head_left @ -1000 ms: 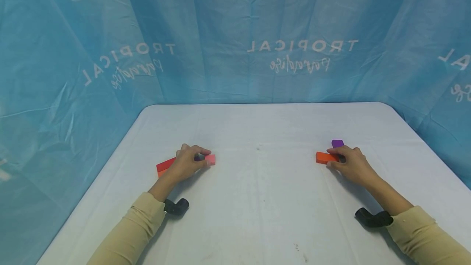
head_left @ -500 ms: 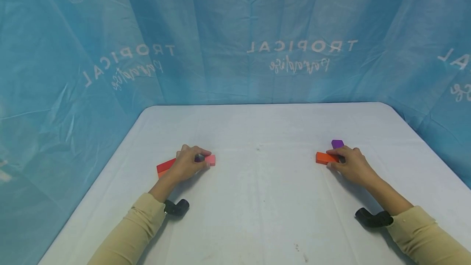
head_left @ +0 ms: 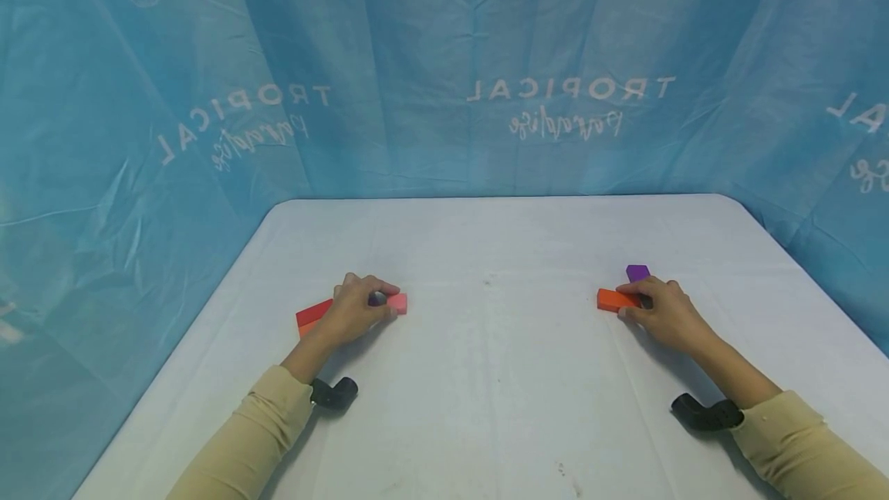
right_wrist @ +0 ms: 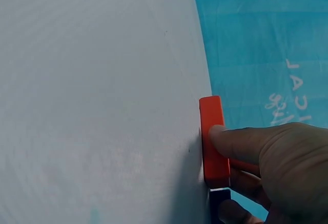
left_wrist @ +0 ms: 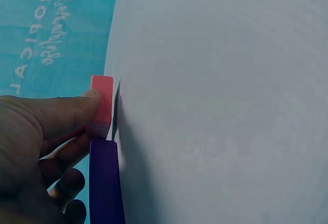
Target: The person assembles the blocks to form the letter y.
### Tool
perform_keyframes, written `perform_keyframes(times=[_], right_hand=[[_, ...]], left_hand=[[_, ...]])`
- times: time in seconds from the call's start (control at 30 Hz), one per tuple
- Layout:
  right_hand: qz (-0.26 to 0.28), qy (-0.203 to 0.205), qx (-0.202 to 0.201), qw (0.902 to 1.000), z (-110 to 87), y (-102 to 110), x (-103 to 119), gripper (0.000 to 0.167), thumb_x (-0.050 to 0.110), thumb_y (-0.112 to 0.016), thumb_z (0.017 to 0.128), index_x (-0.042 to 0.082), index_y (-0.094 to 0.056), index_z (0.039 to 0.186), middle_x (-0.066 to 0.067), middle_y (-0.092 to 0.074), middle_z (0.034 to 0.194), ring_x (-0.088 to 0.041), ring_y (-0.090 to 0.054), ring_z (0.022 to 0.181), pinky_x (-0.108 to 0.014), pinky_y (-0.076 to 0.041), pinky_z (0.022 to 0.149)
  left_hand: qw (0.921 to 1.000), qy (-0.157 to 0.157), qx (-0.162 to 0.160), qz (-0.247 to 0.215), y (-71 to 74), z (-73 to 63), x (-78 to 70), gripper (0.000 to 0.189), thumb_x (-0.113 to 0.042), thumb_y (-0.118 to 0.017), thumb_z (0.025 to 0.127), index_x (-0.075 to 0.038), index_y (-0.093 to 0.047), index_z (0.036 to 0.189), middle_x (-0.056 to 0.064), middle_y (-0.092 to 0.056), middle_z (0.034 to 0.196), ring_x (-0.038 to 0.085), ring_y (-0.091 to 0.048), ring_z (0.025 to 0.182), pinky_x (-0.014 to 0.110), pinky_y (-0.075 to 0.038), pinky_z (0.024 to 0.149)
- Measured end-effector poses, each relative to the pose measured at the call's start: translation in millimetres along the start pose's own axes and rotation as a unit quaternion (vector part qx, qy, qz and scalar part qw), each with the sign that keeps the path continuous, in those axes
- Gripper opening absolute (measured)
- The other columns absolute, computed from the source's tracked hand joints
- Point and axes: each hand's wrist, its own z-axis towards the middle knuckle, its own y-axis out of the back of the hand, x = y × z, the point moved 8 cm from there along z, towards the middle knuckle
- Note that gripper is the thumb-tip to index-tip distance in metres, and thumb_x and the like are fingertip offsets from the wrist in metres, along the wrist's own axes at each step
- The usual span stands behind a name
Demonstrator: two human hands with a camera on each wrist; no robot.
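My left hand pinches a small pink block between thumb and fingers, low at the table's left side. In the left wrist view a dark purple block lies close behind the pink one. A red block and an orange block show partly beyond that hand in the head view. On the right, my right hand pinches an orange-red block, with a purple block just behind it. A dark block sits at the near end of the orange-red one in the right wrist view, partly covered by fingers.
A white cloth covers the table. Blue sheeting printed with lettering hangs around its back and sides. Black wrist mounts stick out from both sleeves.
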Motion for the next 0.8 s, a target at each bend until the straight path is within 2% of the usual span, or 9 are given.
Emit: perform_keyframes(times=[0.43,0.6,0.8], right_hand=[[0.021,0.025,0.003,0.9995,-0.1,1,6,0.04,0.014,-0.068,0.083,0.003,-0.061,0.122,-0.025,-0.055,0.125,-0.036,-0.042,0.105,-0.047,-0.039,0.082],[0.022,0.032,0.005,0.9992,-0.5,2,10,0.041,0.016,-0.07,0.082,0.005,-0.062,0.121,-0.022,-0.059,0.119,-0.032,-0.043,0.101,-0.037,-0.039,0.075],[0.02,0.04,0.003,0.999,-0.9,2,17,0.041,0.016,-0.071,0.082,0.006,-0.063,0.121,-0.019,-0.062,0.114,-0.028,-0.043,0.096,-0.031,-0.036,0.071]], left_hand=[[0.9998,-0.013,-0.007,-0.011,1.7,-2.9,-9.0,0.033,-0.016,-0.068,0.081,-0.018,-0.067,0.114,0.011,-0.053,0.096,0.022,-0.04,0.094,0.033,-0.029,0.071],[0.9996,0.001,-0.005,-0.027,1.4,-5.7,-13.0,0.033,-0.018,-0.068,0.082,-0.019,-0.068,0.114,0.013,-0.051,0.1,0.023,-0.039,0.095,0.031,-0.033,0.068],[0.9989,0.015,0.002,-0.045,-0.5,-8.7,-18.7,0.033,-0.021,-0.068,0.083,-0.021,-0.066,0.116,0.013,-0.052,0.112,0.026,-0.044,0.107,0.03,-0.039,0.069]])
